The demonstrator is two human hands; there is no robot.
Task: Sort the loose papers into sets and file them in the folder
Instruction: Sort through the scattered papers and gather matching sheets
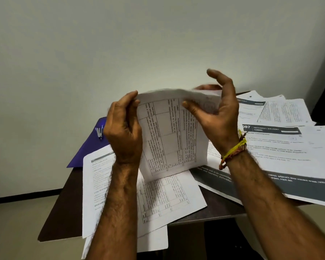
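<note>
Dark table (68,188) | pale wall (101,44) | both grips pinching sheet (169,132)

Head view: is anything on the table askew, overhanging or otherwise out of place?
Yes. The loose sheets lie fanned at mixed angles, and the near stack overhangs the table front edge. The purple folder juts past the left edge. Both hands, left hand and right hand, hold a bowed sheet.

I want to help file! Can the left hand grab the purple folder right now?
Probably not yet. The left hand is busy pinching the sheet that both hands hold up. The folder lies just behind it, so it looks close once freed.
</note>
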